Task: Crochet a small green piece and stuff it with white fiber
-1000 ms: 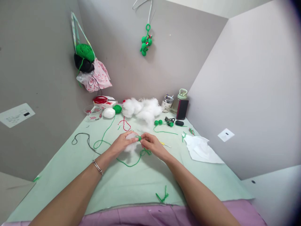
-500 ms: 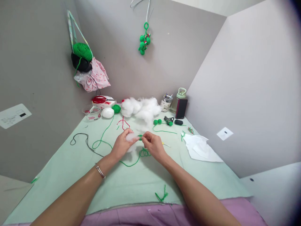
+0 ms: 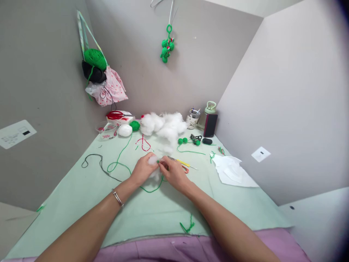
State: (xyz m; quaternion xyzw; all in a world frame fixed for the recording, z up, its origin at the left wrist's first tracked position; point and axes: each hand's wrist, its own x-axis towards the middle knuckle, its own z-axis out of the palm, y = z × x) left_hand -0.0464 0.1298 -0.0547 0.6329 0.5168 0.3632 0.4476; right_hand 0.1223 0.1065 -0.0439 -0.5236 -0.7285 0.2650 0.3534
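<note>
— Hands first: left hand [image 3: 142, 168] and right hand [image 3: 172, 171] pressed close together over the green cloth [image 3: 81, 189], fingertips meeting. Left pinching a tuft of white stuffing [image 3: 153, 160], right nipping a small green crocheted piece [image 3: 159, 161] against it.

— And the yarn?

— Green yarn [image 3: 120, 154] trailing from under the hands, looping left and running up toward the back of the table. Yellow-handled hook [image 3: 183, 163] lying just beside the right hand.

— Anything readable?

— Nothing legible. Red print on the box [image 3: 120, 119] under the red scissors [image 3: 116, 115], too small to make out. Same for the marks on the cup [image 3: 192, 121].

— Rest of the view?

— Big heap of stuffing [image 3: 165, 127] at the back, bottle [image 3: 209, 115] at the right corner, white paper [image 3: 231, 171] to the right. Green crocheted bunch [image 3: 167, 45] hanging on the wall, bag [image 3: 105, 82] with a green yarn ball hanging at left.
</note>
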